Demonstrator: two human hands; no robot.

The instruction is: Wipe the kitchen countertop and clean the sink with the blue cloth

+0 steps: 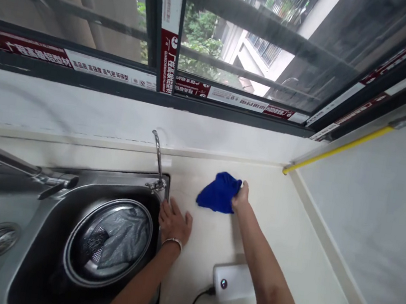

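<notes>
My right hand (pixel 241 196) is closed on a crumpled blue cloth (pixel 219 192) that rests on the pale countertop (pixel 288 244) near the back wall. Flat on the counter, my left hand (pixel 174 221) lies palm down with fingers spread, right beside the sink's right rim; a thin bracelet circles its wrist. It holds nothing.
A steel sink (pixel 49 221) on the left contains a round metal pot (pixel 109 242) with a grey cloth inside. A thin faucet (pixel 157 158) stands at the sink's back corner. A small white device (pixel 232 282) with a black cable sits near me. A window runs above; a yellow pipe (pixel 339 150) slants along the right wall.
</notes>
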